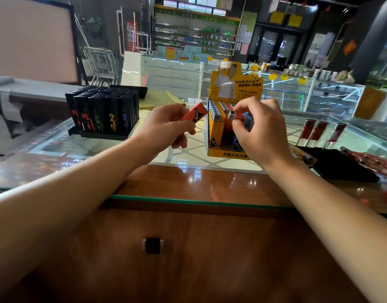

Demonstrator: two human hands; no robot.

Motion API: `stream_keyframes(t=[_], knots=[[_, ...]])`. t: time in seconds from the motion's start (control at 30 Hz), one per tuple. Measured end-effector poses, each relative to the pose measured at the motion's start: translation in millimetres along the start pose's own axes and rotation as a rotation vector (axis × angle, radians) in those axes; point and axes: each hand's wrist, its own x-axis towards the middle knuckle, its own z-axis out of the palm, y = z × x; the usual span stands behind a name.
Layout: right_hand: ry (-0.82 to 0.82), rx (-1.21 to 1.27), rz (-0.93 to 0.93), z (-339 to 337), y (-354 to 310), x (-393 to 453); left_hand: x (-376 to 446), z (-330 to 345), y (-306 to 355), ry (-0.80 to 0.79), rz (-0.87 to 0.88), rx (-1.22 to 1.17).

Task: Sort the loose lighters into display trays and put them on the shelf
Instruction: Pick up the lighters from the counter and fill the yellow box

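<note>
Shop interior: glass counter point(188, 158), wood cabinet front point(188, 248), shopping cart point(101, 62), stocked wall shelves point(194, 38).

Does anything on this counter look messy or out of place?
Mostly tidy. The black tray of lighters and the yellow display box stand neat. Only the heap of red items at the far right looks jumbled, too blurred to identify.

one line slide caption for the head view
Left hand holds an orange lighter while right hand slots another into the yellow display tray.
</note>
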Motion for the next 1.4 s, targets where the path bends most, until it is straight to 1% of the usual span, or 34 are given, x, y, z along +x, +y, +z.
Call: stream_keyframes(t=[0.13, 0.3, 0.47, 0.57, 0.6, 0.67, 0.73, 0.77, 0.87, 0.97, 1.13, 1.27, 1.4], knots=[[0.002, -0.152, -0.075, 7, 4, 6, 0, 0, -1, -0.006, 0.0, 0.018], [-0.023, -0.214, -0.062, 13, 12, 4, -1, -1, 0, -0.001, 0.003, 0.032], [-0.054, -0.185, -0.037, 15, 12, 0, -2, -1, -1, 0.031, 0.028, 0.084], [-0.024, -0.105, -0.023, 10, 7, -2, -3, -1, 0, 0.061, 0.05, 0.111], [-0.002, -0.054, -0.044, 8, 5, -2, -3, -1, 0, 0.059, 0.071, 0.123], [0.039, 0.041, -0.142, 2, -2, -2, -6, 1, 2, 0.037, 0.127, 0.181], [0.06, 0.077, -0.249, -1, -8, -4, -8, 4, 4, 0.021, 0.169, 0.218], [0.061, 0.088, -0.272, -1, -10, -6, -8, 5, 3, 0.024, 0.179, 0.217], [0.036, 0.127, -0.25, -1, -12, -9, -7, 4, 2, 0.045, 0.202, 0.207], [0.008, 0.113, -0.299, 2, -16, -10, -6, 4, 1, 0.043, 0.229, 0.228], [-0.03, 0.098, -0.273, 5, -17, -11, -7, 3, 5, 0.053, 0.243, 0.146], [-0.076, 0.09, -0.306, 8, -16, -12, -6, 1, 4, 0.008, 0.229, 0.101], [-0.056, 0.108, -0.3, 6, -16, -13, -6, -1, 0, -0.023, 0.197, 0.075]])
